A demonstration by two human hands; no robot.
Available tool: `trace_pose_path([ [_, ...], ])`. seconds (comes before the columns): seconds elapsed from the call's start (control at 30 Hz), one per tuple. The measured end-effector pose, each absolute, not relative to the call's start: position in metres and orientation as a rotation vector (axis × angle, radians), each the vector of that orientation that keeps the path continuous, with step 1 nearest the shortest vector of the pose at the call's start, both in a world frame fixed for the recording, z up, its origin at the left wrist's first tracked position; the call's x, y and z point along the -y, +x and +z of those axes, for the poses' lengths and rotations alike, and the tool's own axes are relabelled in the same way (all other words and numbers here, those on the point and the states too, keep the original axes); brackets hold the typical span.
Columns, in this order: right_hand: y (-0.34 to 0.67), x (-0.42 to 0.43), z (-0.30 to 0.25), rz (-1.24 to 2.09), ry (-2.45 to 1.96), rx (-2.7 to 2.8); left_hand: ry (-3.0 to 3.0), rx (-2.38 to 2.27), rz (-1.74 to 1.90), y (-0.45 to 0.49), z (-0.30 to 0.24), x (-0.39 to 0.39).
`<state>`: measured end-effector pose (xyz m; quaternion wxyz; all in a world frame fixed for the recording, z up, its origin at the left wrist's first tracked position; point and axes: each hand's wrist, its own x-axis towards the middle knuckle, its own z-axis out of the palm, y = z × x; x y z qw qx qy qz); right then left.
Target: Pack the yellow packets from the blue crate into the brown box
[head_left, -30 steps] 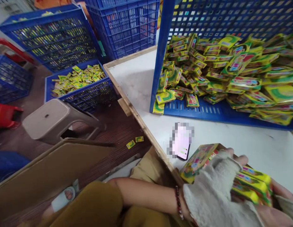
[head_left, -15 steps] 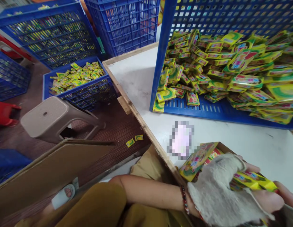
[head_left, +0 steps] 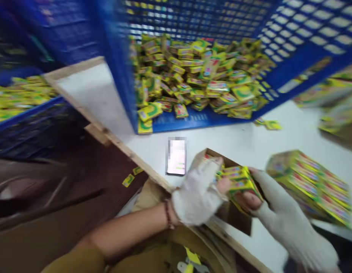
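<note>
Right hand (head_left: pixel 278 206) is gripping yellow packets (head_left: pixel 239 179) at an open carton (head_left: pixel 235 217).
Left hand (head_left: pixel 196 195) is covering the carton's end, its grip unclear; blur is leaving packet lettering unreadable.

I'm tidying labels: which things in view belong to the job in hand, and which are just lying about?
Belongs, apparently:
yellow packets in the right hand
open carton at the left hand
blue crate of packets
filled box to the right

Lying about, apparently:
phone on the table
two loose packets on the floor
</note>
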<state>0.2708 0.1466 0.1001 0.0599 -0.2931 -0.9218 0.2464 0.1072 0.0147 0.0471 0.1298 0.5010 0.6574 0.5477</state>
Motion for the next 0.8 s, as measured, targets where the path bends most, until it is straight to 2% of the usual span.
trace_pose_path([
  [0.07,0.271,-0.162,0.115,0.975,-1.005,2.805,1.684,-1.84,1.621,0.086,0.051,-0.013],
  [0.2,0.274,-0.181,0.118,1.276,-1.065,2.944,2.236,-1.61,1.007,0.071,0.051,-0.016],
  [0.3,0.261,-0.179,0.108,1.318,-1.086,3.254,2.416,-1.565,0.576,0.081,0.04,-0.013],
  [0.4,0.243,-0.175,0.097,1.21,-1.129,3.544,2.496,-1.613,0.375,0.088,0.026,-0.008],
  [0.47,0.235,-0.176,0.091,1.212,-1.099,3.644,2.546,-1.618,0.344,0.088,0.02,-0.007],
  [0.67,0.225,-0.188,0.095,1.519,-1.028,3.647,2.576,-1.661,0.52,0.085,0.015,-0.005],
  [0.8,0.222,-0.19,0.098,1.414,-1.108,3.721,2.577,-1.675,0.596,0.087,0.013,-0.004],
])
